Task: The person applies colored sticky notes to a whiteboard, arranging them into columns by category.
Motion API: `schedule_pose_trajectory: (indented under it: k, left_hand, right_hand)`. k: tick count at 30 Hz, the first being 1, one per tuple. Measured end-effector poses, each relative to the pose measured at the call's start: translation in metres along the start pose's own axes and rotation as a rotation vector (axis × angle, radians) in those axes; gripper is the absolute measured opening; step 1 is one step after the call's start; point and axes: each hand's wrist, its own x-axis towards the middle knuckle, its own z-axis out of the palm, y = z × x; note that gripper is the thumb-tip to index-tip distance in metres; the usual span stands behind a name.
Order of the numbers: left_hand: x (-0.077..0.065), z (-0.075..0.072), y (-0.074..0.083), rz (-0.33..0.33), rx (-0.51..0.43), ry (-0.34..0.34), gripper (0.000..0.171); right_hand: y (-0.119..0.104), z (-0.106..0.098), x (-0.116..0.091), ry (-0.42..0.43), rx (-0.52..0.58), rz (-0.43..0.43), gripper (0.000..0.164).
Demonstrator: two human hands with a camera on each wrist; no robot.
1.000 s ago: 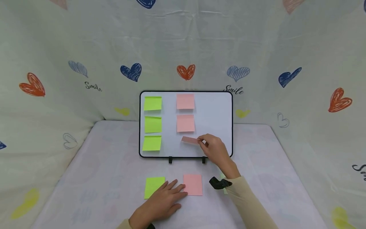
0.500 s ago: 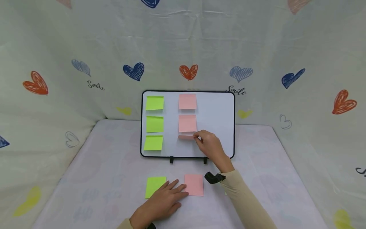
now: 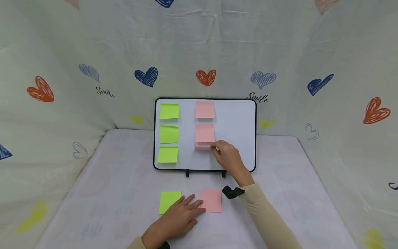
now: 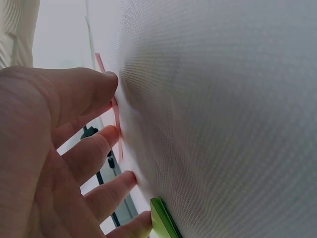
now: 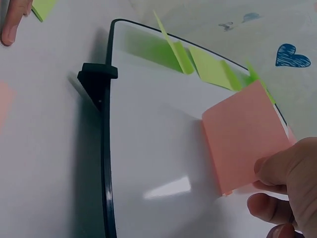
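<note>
In the head view, my right hand [image 3: 228, 155] is at the whiteboard [image 3: 236, 135] and pinches a pink sticky note [image 3: 202, 148] by its right side. The note shows nearly edge-on there, just under two pink notes stuck in a column; the right wrist view shows its broad face [image 5: 242, 134], thumb on it. My left hand [image 3: 177, 218] rests on the table with fingers spread, between a lime green sticky note pad [image 3: 168, 200] and a pink pad [image 3: 212, 200]. Its fingertips touch the pink pad's left edge, and it partly covers the green pad.
Several lime green notes [image 3: 169, 134] form a column on the board's left side. The board stands on small black feet [image 3: 187, 173] on the white-covered table [image 3: 124, 173]. Behind hangs a cloth [image 3: 236, 45] printed with hearts. My right sleeve [image 3: 264, 211] crosses the table's right side.
My right hand has moved slightly left and up with the pink note, which has gone from slanted to level below the second pink note. My left hand has stayed put.
</note>
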Motion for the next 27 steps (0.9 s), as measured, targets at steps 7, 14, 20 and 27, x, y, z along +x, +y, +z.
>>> schedule_pose_trajectory:
  k: [7,14,20,27]
  left_hand:
    - [-0.001,-0.001,0.0,0.011,0.023,0.011,0.043]
    - [-0.001,-0.002,0.0,0.004,0.008,-0.004,0.044]
    - [-0.002,0.0,-0.001,0.018,0.01,0.015,0.044]
    - [-0.003,0.0,0.0,0.028,0.021,0.033,0.044]
  right_hand:
    - [0.0,0.004,-0.006,-0.01,0.002,0.018,0.006]
    - [0.004,0.016,-0.023,-0.067,0.0,0.013,0.006]
    - [0.006,0.023,-0.037,-0.076,-0.03,-0.031,0.012]
    - [0.01,0.027,-0.051,0.003,-0.119,-0.211,0.016]
